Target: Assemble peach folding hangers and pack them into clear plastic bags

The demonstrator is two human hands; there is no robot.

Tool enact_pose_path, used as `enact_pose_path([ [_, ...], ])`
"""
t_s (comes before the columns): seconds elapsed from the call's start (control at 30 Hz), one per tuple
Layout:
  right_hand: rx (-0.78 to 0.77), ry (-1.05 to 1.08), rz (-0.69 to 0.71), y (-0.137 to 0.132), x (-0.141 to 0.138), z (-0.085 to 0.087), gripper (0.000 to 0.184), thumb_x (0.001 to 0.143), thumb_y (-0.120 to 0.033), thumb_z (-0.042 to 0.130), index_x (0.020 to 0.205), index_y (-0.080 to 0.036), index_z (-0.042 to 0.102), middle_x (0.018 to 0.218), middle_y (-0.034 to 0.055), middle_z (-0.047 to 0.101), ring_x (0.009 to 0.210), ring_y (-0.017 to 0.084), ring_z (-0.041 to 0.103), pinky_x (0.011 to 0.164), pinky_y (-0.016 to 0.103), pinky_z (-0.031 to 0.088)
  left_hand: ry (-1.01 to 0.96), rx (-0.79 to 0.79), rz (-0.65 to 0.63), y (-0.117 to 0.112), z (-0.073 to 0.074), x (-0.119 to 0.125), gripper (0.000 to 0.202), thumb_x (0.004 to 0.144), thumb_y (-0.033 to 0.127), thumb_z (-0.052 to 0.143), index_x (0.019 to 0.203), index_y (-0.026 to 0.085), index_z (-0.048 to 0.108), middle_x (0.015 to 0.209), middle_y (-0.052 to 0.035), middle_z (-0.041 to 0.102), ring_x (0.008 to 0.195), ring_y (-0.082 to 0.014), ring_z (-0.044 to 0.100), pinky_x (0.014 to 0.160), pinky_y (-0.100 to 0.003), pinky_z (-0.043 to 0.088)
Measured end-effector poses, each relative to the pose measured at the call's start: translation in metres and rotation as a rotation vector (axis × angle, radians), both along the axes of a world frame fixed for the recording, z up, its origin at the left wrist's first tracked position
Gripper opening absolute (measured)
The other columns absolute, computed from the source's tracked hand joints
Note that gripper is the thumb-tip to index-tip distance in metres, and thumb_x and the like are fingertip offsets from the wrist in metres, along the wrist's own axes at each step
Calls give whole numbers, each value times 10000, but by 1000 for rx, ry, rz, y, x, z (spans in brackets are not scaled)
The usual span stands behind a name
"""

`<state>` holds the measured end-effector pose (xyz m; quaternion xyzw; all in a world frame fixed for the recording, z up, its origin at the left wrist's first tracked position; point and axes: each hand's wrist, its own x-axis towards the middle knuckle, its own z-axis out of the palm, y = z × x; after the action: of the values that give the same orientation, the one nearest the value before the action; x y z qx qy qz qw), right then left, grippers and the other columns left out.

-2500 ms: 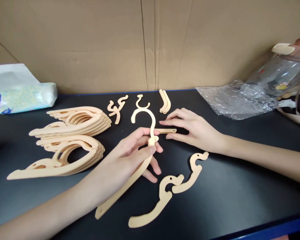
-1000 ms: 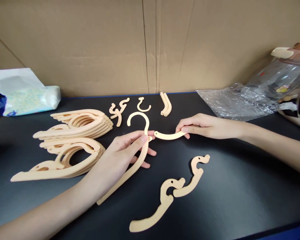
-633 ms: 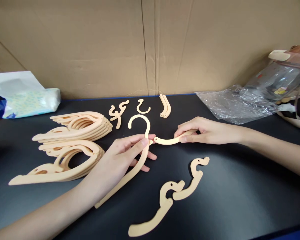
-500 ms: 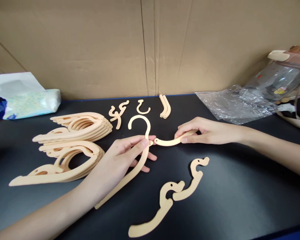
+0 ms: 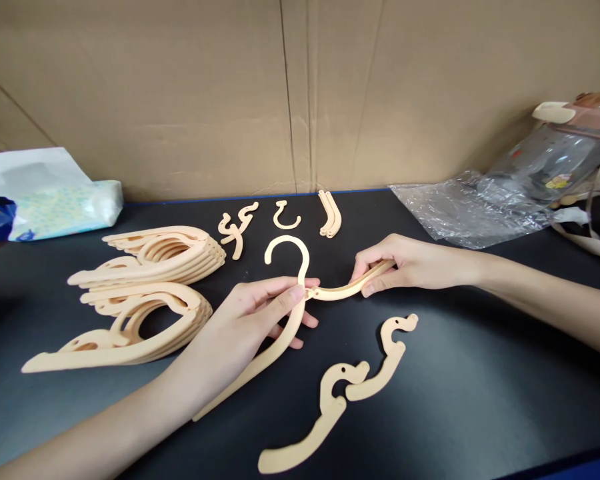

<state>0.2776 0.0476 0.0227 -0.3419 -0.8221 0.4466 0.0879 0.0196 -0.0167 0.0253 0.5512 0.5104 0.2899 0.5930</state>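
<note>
My left hand pinches a cream hanger hook together with a long curved hanger arm at their joint. Between thumb and fingers, my right hand grips a second hanger arm, its inner end meeting the joint beside my left thumb. Whether the two parts are locked together I cannot tell. Nearer me lie two jointed hanger pieces, each a curved arm with a rounded bracket, one partly against the other.
Stacked folded hangers lie at left. Behind are small bracket pieces, a loose hook and slim arms. A tissue pack stands at back left; plastic film and a bottle are at right. Cardboard walls the back.
My left hand has shifted slightly right with the hook and arm. The right-hand arm has tilted, and its end now meets the joint where a small gap was.
</note>
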Motion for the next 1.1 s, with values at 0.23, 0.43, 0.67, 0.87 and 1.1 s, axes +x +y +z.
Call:
enact_pose_path([
  [0.23, -18, 13, -1, -5, -3, 1, 272, 888, -456, 652, 908, -185, 651, 617, -79, 439, 545, 72, 338, 510, 234, 267, -15, 8, -27, 0, 0, -1, 224, 892, 412, 656, 879, 225, 779, 797, -15, 739, 678, -122, 666, 604, -161, 558],
  [0.43, 245, 0, 71, -7, -4, 3, 265, 976, -456, 532, 974, -216, 645, 750, -44, 590, 686, 121, 491, 766, 317, 359, -71, -77, 35, 3, 1, -1, 228, 893, 426, 657, 907, 239, 787, 682, -4, 706, 623, -133, 674, 541, -176, 555],
  [0.67, 475, -35, 117, -12, -9, -1, 240, 1006, -406, 512, 991, -219, 663, 850, -34, 684, 809, 135, 571, 934, 371, 260, -28, -114, -5, -1, 1, -4, 345, 913, 508, 603, 1083, 253, 761, 478, 24, 611, 372, -68, 456, 334, -129, 291],
  [0.87, 481, 5, 92, -12, -10, -2, 254, 987, -421, 549, 948, -214, 690, 821, -36, 693, 784, 127, 579, 899, 346, 265, -39, -98, -64, -1, 1, -5, 297, 925, 476, 605, 1030, 266, 786, 481, 24, 615, 460, -67, 538, 424, -112, 340],
  [1.1, 471, 58, 107, -9, -9, -5, 237, 957, -421, 598, 935, -218, 717, 803, -34, 686, 792, 132, 551, 890, 329, 277, -76, -121, -137, 4, 0, -6, 220, 930, 393, 625, 1020, 276, 788, 650, 19, 707, 610, -77, 620, 563, -112, 468],
])
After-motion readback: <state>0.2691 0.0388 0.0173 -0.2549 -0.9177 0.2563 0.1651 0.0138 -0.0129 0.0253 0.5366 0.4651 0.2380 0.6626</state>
